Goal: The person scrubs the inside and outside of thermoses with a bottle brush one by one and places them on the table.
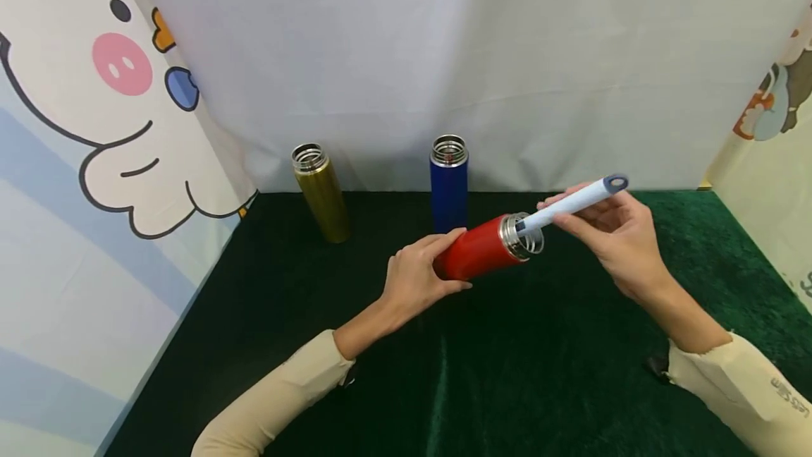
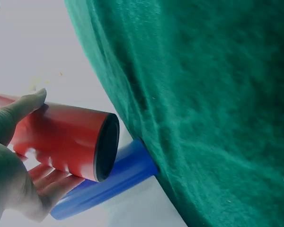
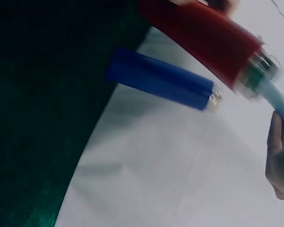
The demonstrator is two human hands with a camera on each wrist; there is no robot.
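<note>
My left hand [image 1: 415, 270] grips a red bottle [image 1: 477, 249] round its body. The bottle is tilted nearly flat, with its steel mouth toward the right and its dark base showing in the left wrist view. In my right hand [image 1: 618, 242] the light-blue handle of a bottle brush [image 1: 574, 204] is pinched between thumb and fingers. Its dark-blue tip with a hole points up to the right. The lower end enters the red bottle's mouth, and the brush head is hidden there. In the right wrist view the red bottle [image 3: 210, 40] and handle [image 3: 276, 99] are blurred.
Behind the red bottle stands an open blue bottle [image 1: 449, 192], and farther left an open gold bottle [image 1: 325, 203]. A dark green cloth [image 1: 507, 372] covers the table. White fabric [image 1: 380, 55] closes off the back, with a cartoon-printed panel [image 1: 120, 161] at the left.
</note>
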